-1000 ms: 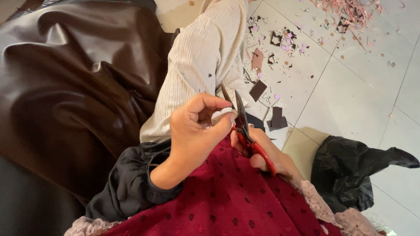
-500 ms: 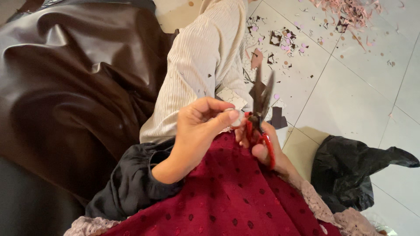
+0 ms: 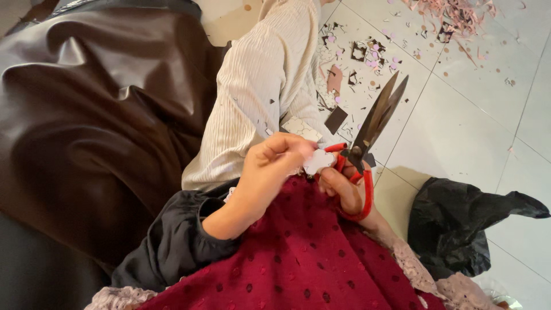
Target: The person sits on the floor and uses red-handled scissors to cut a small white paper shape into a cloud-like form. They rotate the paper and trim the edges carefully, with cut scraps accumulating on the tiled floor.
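My left hand [image 3: 270, 169] pinches a small white flower-shaped cutout [image 3: 319, 161] between thumb and fingers, just above my dark red dotted garment [image 3: 298, 258]. Right beside it my right hand [image 3: 344, 189] grips the red handles of a pair of scissors [image 3: 373, 123]. The dark blades are nearly closed and point up and to the right, away from the cutout. Both hands are close together over my lap.
A big sheet of dark brown leather-like material [image 3: 97, 115] covers the left side. A leg in cream ribbed cloth [image 3: 258, 86] stretches forward. Brown and pink scraps [image 3: 367, 57] litter the tiled floor [image 3: 470, 132]. A black plastic bag [image 3: 459, 224] lies at the right.
The scissors have swung from lying by the cutout to pointing up and right. My left hand has drawn the white cutout slightly away from the blades.
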Available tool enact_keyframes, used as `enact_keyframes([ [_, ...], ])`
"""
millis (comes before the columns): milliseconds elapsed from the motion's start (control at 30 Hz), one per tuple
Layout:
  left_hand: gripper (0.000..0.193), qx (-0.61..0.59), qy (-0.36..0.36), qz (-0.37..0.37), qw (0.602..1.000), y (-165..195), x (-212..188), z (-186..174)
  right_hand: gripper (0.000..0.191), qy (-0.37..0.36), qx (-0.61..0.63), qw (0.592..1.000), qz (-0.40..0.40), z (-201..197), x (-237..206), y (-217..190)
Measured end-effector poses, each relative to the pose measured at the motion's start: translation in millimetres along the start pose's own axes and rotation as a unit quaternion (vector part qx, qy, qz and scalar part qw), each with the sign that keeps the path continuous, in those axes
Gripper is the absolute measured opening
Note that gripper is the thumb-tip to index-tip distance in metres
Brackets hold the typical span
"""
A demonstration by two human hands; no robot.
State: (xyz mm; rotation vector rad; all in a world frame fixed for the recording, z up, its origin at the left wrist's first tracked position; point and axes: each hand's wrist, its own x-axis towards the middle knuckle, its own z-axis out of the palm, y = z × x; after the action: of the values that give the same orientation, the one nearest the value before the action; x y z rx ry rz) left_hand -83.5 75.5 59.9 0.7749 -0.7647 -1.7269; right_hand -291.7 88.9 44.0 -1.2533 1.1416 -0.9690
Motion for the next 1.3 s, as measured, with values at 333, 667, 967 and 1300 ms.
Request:
enact_keyframes([
  [333,0.013,0.189,0.023,0.111,0.976,7.1,-3.0,3.3,0.012,0.013,0.095,0.994,-0.049,1.8,3.5,10.0],
  [667,0.014,0.407,-0.021,0.208,0.889,18.9,-3.3,1.6,0.009,0.029,0.164,0.985,-0.049,-0.6,3.8,11.3],
  [967,0.029,0.346,0.018,0.168,0.923,22.8,-3.9,-3.4,0.008,0.051,0.224,0.972,-0.057,-6.6,7.5,14.7],
  [1300,0.013,0.368,0.003,0.217,0.904,23.2,-9.0,6.8,0.008,0.018,0.218,0.974,-0.057,-1.3,7.9,9.8],
])
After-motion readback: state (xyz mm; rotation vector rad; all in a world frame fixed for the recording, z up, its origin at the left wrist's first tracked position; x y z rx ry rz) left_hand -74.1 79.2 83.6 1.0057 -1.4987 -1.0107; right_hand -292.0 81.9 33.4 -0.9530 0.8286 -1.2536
